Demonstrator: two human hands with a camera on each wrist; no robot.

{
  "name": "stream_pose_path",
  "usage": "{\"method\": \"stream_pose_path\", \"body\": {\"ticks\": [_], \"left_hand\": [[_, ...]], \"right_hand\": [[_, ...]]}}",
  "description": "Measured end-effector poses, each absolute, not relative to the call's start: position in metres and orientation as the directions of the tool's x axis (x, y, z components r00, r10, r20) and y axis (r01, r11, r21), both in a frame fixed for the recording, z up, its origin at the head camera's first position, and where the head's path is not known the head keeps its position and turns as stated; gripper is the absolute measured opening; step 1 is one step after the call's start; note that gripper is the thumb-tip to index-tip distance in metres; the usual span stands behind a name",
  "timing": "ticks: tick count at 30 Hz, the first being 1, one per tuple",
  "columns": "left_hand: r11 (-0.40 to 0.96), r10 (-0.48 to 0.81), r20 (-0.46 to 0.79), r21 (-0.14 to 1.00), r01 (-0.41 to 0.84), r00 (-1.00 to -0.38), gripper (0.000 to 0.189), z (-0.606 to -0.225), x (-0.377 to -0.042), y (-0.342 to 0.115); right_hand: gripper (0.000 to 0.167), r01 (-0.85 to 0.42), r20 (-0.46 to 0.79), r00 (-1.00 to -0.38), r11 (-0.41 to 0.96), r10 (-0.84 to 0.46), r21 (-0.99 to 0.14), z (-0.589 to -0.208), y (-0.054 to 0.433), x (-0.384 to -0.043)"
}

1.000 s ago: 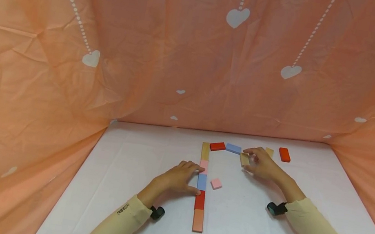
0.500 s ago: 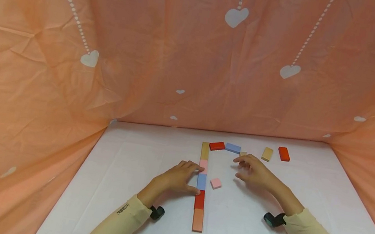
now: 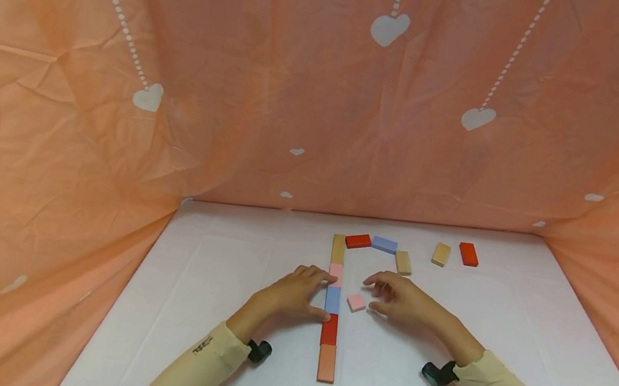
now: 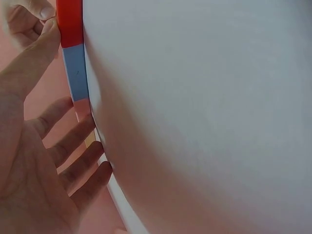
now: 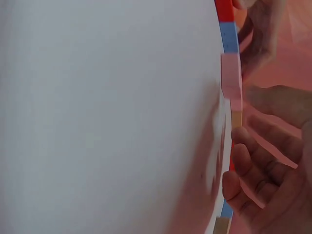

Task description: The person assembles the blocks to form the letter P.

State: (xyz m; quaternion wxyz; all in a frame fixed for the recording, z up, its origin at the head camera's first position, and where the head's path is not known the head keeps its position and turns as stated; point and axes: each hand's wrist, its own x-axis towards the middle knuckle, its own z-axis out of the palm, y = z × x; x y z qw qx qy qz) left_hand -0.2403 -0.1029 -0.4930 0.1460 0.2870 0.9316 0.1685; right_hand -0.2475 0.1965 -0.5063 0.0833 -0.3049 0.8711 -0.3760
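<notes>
A column of flat blocks runs toward me on the white table (image 3: 222,274): tan (image 3: 339,249), pink (image 3: 336,270), blue (image 3: 333,299), red (image 3: 330,330), orange (image 3: 327,363). From its far end a red block (image 3: 359,241), a blue block (image 3: 384,244) and a tan block (image 3: 403,262) bend right. My left hand (image 3: 318,295) lies flat against the column's left side, its fingers (image 4: 73,141) straight and the thumb on the red block (image 4: 69,22). My right hand (image 3: 374,294) hovers with relaxed fingers (image 5: 263,146) just right of a loose pink square (image 3: 355,302), holding nothing.
A loose tan block (image 3: 441,254) and a red block (image 3: 468,254) lie at the far right of the table. Orange cloth with white hearts (image 3: 327,87) walls in the back and both sides. A small black camera sits under each wrist.
My right hand let go of the tan block beside the blue one at the far end and drew back left toward the pink square. The left hand stayed put.
</notes>
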Motion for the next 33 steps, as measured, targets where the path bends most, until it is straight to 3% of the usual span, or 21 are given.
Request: {"method": "stream_pose_path", "body": {"ticks": [18, 33], "left_hand": [[0.758, 0.608, -0.146, 0.400, 0.516, -0.780, 0.078, -0.496, -0.240, -0.105], [0.758, 0.606, -0.150, 0.409, 0.509, -0.781, 0.078, -0.492, -0.238, -0.105]], "right_hand": [[0.032, -0.511, 0.068, -0.766, 0.541, -0.639, -0.668, -0.509, 0.179, -0.244], [0.025, -0.490, 0.085, -0.795, 0.553, -0.601, -0.674, -0.515, 0.176, -0.250]]}}
